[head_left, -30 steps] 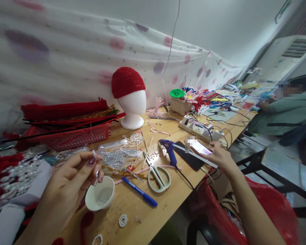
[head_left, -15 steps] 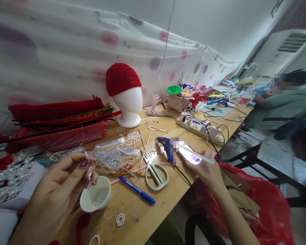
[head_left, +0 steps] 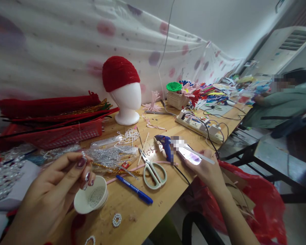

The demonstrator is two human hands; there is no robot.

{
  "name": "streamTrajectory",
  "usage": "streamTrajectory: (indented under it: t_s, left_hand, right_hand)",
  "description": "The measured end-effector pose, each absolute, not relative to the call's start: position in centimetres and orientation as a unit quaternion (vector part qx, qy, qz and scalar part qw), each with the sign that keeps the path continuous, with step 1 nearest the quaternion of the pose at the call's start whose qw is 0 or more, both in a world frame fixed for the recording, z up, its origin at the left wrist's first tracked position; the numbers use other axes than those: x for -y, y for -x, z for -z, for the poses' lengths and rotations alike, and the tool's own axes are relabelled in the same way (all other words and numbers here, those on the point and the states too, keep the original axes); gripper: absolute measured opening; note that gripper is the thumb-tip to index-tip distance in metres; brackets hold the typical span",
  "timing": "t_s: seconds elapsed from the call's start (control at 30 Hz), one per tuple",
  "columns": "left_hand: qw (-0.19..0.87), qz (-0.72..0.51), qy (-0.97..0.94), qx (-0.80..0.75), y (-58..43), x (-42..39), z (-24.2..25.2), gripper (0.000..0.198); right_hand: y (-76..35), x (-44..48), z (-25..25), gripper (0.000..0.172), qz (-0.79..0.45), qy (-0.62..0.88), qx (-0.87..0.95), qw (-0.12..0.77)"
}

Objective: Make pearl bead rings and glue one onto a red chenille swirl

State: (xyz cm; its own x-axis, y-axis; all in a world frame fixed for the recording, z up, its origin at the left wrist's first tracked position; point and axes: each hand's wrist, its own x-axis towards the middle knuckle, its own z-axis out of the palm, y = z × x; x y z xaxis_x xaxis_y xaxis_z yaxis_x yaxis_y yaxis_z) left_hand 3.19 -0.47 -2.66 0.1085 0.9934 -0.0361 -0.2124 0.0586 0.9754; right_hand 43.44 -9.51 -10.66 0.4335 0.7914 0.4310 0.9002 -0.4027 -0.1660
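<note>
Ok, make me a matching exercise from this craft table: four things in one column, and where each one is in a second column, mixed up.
Things:
1. cup
2. phone
3. hat
4. pen

Places:
A. on the foam head
B. in the right hand
C. flat on the table beside the scissors
D. right by the left hand

Pairs: 1-D, 2-B, 3-A, 4-C
</note>
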Motion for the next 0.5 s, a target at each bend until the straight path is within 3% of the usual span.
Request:
streamTrajectory:
  t_s: [0.17,0.37,0.5]
  left_hand:
    - [0.585,-0.517,-0.457,-0.426,-3.4,0.4,2.6,0.028]
    - [0.592,-0.518,-0.459,-0.414,-3.4,0.5,2.4,0.026]
    - [0.6,-0.513,-0.461,-0.405,-3.1,0.4,2.6,0.029]
  right_hand:
    - [-43.7,9.0,10.3,0.05,0.116,0.765,0.569,0.279]
    - [-42.8,11.1,9.4,0.021,0.215,0.719,0.565,0.343]
    - [-43.5,13.2,10.8,0.036,0.209,0.736,0.535,0.359]
